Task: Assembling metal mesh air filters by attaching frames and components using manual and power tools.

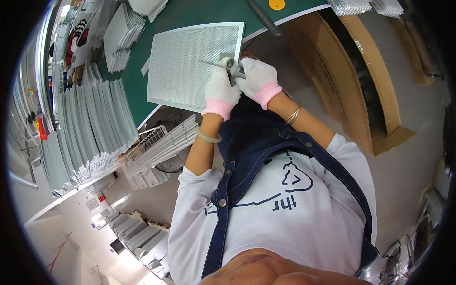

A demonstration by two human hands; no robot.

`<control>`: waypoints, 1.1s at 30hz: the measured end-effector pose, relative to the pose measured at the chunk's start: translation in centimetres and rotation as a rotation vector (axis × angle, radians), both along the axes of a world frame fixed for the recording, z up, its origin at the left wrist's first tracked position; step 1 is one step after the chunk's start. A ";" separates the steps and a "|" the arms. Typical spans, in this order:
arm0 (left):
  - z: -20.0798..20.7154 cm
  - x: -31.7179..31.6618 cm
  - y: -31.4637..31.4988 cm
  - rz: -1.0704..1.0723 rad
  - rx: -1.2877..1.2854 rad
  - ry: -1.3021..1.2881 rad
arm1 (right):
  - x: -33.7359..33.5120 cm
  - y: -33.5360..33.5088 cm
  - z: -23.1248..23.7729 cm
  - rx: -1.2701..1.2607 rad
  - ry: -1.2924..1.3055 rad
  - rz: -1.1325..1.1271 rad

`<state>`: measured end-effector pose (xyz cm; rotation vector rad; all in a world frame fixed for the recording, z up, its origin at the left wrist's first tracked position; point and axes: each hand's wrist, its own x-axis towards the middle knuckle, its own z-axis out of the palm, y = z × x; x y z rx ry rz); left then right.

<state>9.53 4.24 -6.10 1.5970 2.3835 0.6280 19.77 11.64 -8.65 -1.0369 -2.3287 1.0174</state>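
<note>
A flat mesh panel (183, 64) with a silver frame lies at the table's near edge, its right side toward my hands. My left hand (220, 90), in a white glove with a pink cuff, is closed over the panel's near right corner. Right beside it, my right hand (259, 78), gloved the same way, closes on a thin grey tool (236, 72) with a thicker end. Its narrow shaft points left over the mesh, passing the left hand's fingertips. The tool's exact kind is unclear, and my fingers hide part of the panel's edge.
Many grey framed panels (90, 123) stand in a row at left on the green table (135, 88). More stacked panels (122, 35) sit farther back. A dark bar (263, 18) lies near the table's right edge. At right on the floor stands an open cardboard box (332, 80).
</note>
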 end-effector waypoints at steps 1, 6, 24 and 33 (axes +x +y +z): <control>0.0 0.0 0.0 0.001 0.002 0.000 | 0.0 0.1 -0.1 0.002 0.000 0.001; 0.6 0.4 0.2 0.036 -0.042 -0.077 | 0.6 0.8 -1.4 0.001 0.131 0.009; 0.3 -0.2 -0.5 -0.025 0.002 -0.072 | 0.4 1.4 -0.7 0.339 -0.009 0.176; -3.3 -2.9 -0.8 0.005 0.244 -0.017 | -0.3 -2.2 -3.3 -0.266 0.220 -0.052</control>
